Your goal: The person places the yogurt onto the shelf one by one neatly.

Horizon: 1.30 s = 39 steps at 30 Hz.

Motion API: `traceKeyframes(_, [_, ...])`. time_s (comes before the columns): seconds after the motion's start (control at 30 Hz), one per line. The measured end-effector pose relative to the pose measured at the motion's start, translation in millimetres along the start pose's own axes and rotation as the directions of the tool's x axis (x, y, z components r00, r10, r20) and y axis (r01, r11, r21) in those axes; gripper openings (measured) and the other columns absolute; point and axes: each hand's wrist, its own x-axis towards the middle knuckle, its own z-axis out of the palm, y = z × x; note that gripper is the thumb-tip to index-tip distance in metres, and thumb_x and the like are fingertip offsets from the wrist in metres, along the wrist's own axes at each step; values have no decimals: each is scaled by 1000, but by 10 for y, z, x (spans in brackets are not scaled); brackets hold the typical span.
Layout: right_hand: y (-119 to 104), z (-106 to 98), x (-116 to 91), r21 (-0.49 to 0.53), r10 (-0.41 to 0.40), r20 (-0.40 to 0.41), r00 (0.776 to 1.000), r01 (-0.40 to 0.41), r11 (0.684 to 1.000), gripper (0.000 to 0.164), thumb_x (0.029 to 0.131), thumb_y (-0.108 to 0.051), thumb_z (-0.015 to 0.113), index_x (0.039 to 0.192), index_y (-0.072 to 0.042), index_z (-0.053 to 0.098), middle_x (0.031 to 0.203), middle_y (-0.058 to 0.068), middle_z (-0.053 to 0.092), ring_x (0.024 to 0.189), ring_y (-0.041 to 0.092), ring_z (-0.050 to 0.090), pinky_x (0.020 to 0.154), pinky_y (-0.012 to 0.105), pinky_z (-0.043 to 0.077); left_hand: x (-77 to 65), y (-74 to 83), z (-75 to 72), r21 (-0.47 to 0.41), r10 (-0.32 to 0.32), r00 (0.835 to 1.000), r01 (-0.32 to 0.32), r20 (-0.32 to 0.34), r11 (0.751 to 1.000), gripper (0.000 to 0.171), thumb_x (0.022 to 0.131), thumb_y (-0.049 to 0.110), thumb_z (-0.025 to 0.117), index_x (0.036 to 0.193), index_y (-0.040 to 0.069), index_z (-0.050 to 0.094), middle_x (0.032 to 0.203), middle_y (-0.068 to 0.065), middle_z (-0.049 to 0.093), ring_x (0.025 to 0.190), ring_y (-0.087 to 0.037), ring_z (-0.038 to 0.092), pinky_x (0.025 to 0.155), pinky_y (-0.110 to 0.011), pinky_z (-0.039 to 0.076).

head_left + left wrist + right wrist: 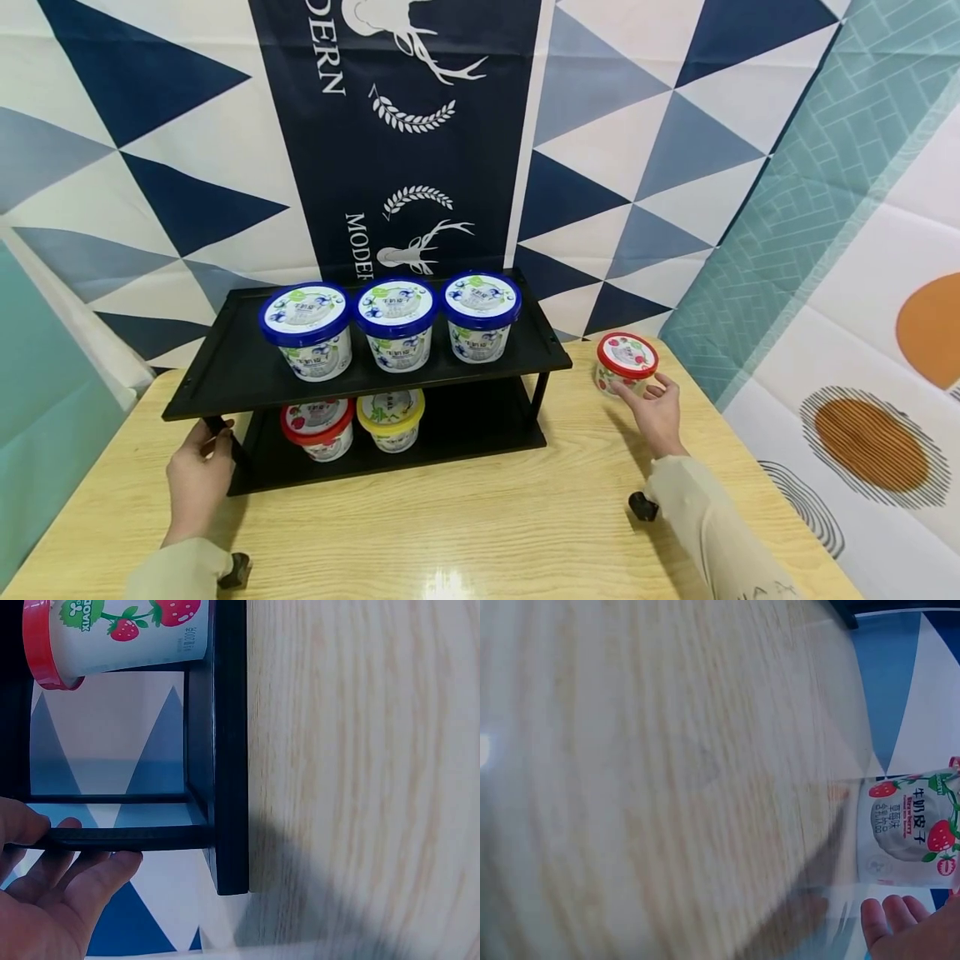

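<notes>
My left hand (199,477) holds the black front-left post (127,838) of a two-tier shelf (390,385), thumb on one side and fingers on the other. On the lower tier, a red-lidded strawberry tub (318,427) stands beside a yellow-lidded tub (392,419). At the right, another red-lidded strawberry tub (627,364) stands upright on the table. My right hand (654,415) is at its near side, with the fingers loosely spread and not wrapped round it. In the right wrist view, the fingertips (895,909) lie close beside this tub; contact is unclear.
Three blue-lidded tubs (396,323) stand in a row on the upper tier. The shelf rests on a light wooden table (450,525). Patterned cloth (622,167) hangs behind the table, and further panels stand at both sides.
</notes>
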Motion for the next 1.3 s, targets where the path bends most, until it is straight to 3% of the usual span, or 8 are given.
traceKeyframes(0.5, [-13, 41, 107, 1, 26, 26, 999, -26, 1000, 106, 79, -47, 70, 149, -9, 0, 146, 28, 23, 133, 37, 28, 108, 49, 30, 7, -7, 9, -1, 24, 999, -24, -22, 1000, 30, 97, 17, 42, 118, 4, 60, 117, -21, 62, 77, 25, 31, 59, -2, 34])
traceKeyframes(0.63, [-7, 50, 110, -4, 44, 30, 999, -44, 999, 107, 80, -47, 69, 149, -8, -2, 147, 29, 23, 132, 37, 28, 109, 49, 29, 2, 7, 5, 6, 20, 1000, -20, -21, 1000, 30, 97, 17, 42, 118, 4, 60, 117, -21, 62, 83, 13, 46, 59, -1, 33])
traceKeyframes(0.73, [-6, 57, 113, 1, 53, 34, 998, -53, 999, 108, 79, -47, 70, 149, -8, -3, 147, 29, 22, 132, 37, 29, 109, 49, 29, 0, 10, 3, 6, 19, 1000, -18, -21, 1000, 30, 97, 16, 43, 118, 4, 60, 118, -21, 62, 84, 11, 48, 60, 1, 32])
traceKeyframes(0.8, [-4, 63, 121, 5, 58, 34, 998, -59, 998, 109, 79, -47, 70, 149, -9, -4, 148, 29, 22, 132, 37, 29, 110, 48, 29, 2, 5, 3, 2, 23, 1000, -23, -19, 1000, 30, 98, 16, 43, 118, 4, 60, 118, -23, 62, 82, 15, 46, 59, 1, 32])
traceKeyframes(0.87, [3, 72, 135, 5, 62, 34, 998, -62, 998, 109, 79, -46, 70, 149, -9, -5, 148, 29, 21, 133, 37, 29, 110, 48, 29, 8, -3, 5, 1, 16, 1000, -16, -14, 1000, 30, 98, 17, 43, 119, 4, 60, 118, -23, 61, 77, 25, 32, 59, 1, 32])
traceKeyframes(1.03, [24, 96, 181, 19, 57, 35, 998, -57, 998, 109, 79, -46, 70, 149, -10, -6, 147, 28, 21, 133, 36, 28, 110, 48, 29, 16, -16, 8, 5, 13, 1000, -13, -12, 1000, 30, 98, 18, 43, 118, 5, 61, 119, -23, 61, 77, 25, 31, 59, 0, 32])
traceKeyframes(1.17, [24, 115, 207, 40, 54, 43, 998, -56, 998, 110, 79, -45, 71, 149, -11, -6, 148, 27, 21, 132, 35, 28, 110, 47, 30, 18, -18, 8, 9, 18, 1000, -18, -13, 1000, 30, 98, 18, 43, 118, 4, 60, 118, -24, 61, 89, 0, 55, 58, 0, 32])
traceKeyframes(1.3, [14, 129, 222, 44, 67, 52, 996, -70, 997, 109, 79, -44, 71, 149, -12, -7, 149, 24, 20, 133, 34, 27, 110, 46, 30, 22, -27, 17, 28, 30, 999, -30, -23, 999, 30, 97, 18, 43, 116, 4, 61, 117, -23, 62, 99, -25, 59, 58, -4, 36])
